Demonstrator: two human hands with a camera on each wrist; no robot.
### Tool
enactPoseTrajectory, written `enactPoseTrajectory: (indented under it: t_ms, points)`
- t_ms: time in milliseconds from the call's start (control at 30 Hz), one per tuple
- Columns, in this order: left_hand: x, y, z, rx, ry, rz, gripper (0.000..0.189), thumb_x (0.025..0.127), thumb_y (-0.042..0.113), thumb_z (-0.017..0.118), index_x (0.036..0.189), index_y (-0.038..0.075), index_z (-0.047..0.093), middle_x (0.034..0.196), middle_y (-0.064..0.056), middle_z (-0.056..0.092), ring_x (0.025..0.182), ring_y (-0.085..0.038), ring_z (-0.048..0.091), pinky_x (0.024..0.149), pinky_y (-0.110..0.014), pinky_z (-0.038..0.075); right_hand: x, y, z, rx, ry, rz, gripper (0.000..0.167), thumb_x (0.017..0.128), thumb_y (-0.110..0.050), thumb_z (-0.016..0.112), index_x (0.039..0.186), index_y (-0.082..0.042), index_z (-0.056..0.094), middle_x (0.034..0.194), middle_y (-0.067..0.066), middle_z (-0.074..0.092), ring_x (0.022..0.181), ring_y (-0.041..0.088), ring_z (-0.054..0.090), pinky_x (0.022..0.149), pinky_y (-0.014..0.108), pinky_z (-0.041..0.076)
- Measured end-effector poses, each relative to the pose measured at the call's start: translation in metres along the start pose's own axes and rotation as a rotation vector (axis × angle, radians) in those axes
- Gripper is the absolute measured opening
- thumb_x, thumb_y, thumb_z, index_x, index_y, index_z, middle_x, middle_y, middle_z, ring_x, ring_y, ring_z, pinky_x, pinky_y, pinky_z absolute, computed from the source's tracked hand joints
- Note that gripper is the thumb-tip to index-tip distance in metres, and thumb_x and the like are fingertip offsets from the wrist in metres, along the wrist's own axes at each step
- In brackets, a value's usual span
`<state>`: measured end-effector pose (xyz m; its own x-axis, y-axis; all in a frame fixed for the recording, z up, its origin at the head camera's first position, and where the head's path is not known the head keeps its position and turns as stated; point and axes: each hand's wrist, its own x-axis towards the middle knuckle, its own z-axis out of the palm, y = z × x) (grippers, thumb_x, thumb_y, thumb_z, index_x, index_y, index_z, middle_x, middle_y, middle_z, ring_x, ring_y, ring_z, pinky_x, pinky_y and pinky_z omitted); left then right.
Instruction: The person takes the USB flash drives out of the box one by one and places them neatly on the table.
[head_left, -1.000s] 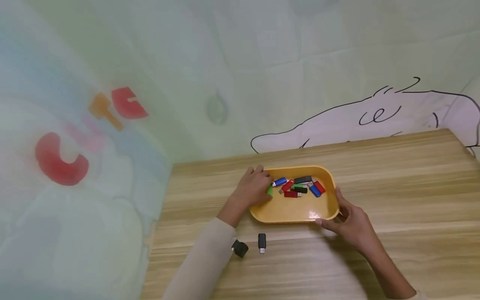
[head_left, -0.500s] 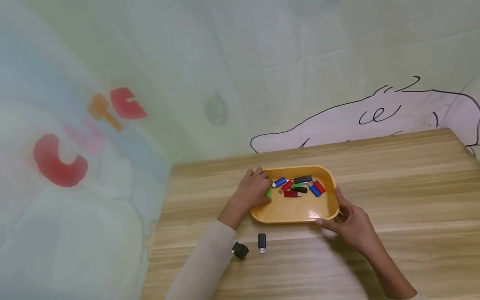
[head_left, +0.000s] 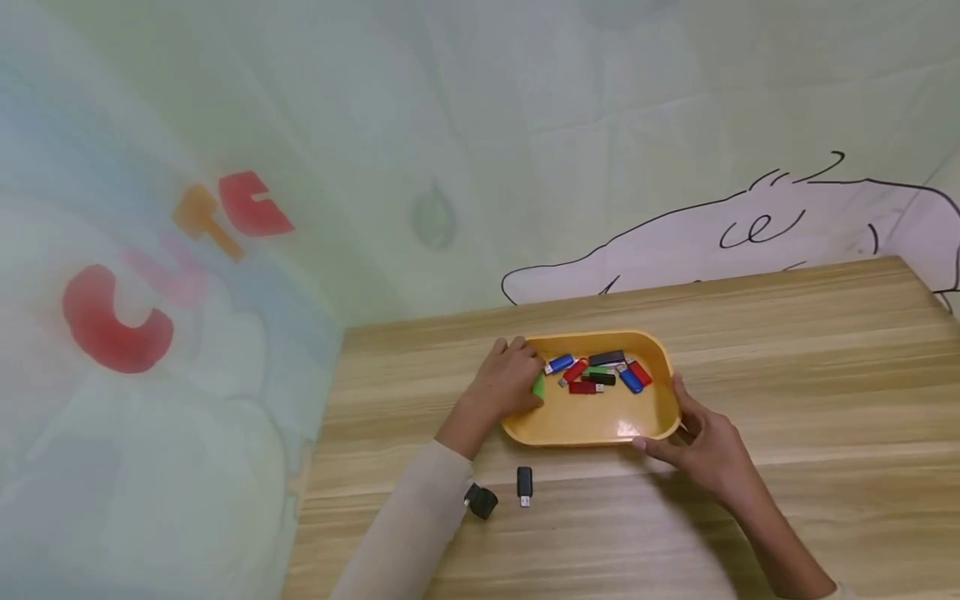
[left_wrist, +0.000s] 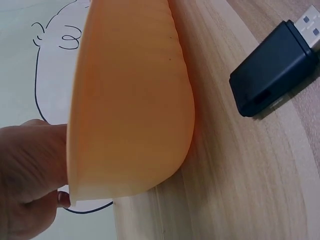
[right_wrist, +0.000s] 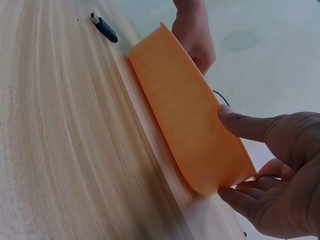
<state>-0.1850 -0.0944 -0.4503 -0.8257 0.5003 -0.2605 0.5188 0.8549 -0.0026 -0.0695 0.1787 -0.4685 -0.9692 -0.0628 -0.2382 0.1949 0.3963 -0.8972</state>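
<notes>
A yellow-orange plastic tray stands on the table, with several USB sticks in blue, red, green and black in its far half, such as a dark red USB stick. My left hand reaches over the tray's left end, fingers curled inside. Between its thumb and forefinger shows a green USB stick, mostly hidden by the hand. My right hand grips the tray's near right corner, thumb on the rim and other fingers low against the end wall, as the right wrist view shows.
On the wood-grain table, a black USB stick lies in front of the tray. A small black object is at the left sleeve. A printed cloth wall stands behind the table and to the left.
Both hands and the tray stay in place; the view shifts only slightly.
</notes>
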Motion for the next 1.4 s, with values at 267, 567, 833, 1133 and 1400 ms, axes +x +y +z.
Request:
enactPoseTrajectory:
  t_ms: [267,567,833,1133,1400]
  points:
    - [-0.006,0.000,-0.007,0.024,-0.013,0.011,0.041,0.091,0.041,0.085,0.119,0.014,0.077,0.121,0.001,0.072,0.112,-0.019,0.049,0.093,-0.035,0.036,0.000,0.001,0.001,-0.001,0.001,0.005,0.114,0.084,-0.024,0.092,0.166,-0.002,0.014,0.171,0.024,0.022,0.152,0.048,0.037,0.105,0.032,0.046]
    - [-0.016,0.004,-0.020,0.025,0.002,0.028,0.042,0.092,0.038,0.083,0.126,0.015,0.076,0.128,0.000,0.072,0.117,-0.020,0.052,0.098,-0.037,0.040,0.000,0.000,-0.002,-0.024,0.003,0.008,0.116,0.084,-0.029,0.092,0.165,-0.002,0.014,0.171,0.023,0.021,0.153,0.047,0.037,0.106,0.027,0.045]
    - [-0.031,0.005,-0.028,0.031,0.052,0.071,0.043,0.092,0.037,0.083,0.127,0.013,0.075,0.128,0.000,0.072,0.116,-0.021,0.053,0.096,-0.037,0.041,-0.001,0.001,-0.001,-0.026,0.001,-0.001,0.116,0.084,-0.028,0.093,0.165,0.000,0.016,0.170,0.025,0.022,0.152,0.046,0.038,0.105,0.026,0.046]
    - [-0.043,0.007,-0.034,0.054,0.073,0.093,0.053,0.090,0.044,0.085,0.131,0.013,0.073,0.131,0.000,0.071,0.118,-0.020,0.053,0.094,-0.036,0.041,0.000,-0.001,-0.001,-0.047,0.004,-0.002,0.116,0.084,-0.030,0.093,0.165,0.000,0.016,0.170,0.025,0.023,0.152,0.046,0.039,0.106,0.030,0.045]
    - [-0.055,0.010,-0.044,0.062,0.073,0.090,0.058,0.088,0.047,0.087,0.133,0.014,0.073,0.130,0.000,0.071,0.118,-0.020,0.054,0.095,-0.035,0.042,0.001,-0.002,-0.002,-0.037,-0.001,-0.001,0.116,0.084,-0.029,0.092,0.165,0.000,0.014,0.171,0.025,0.022,0.153,0.046,0.037,0.106,0.030,0.044]
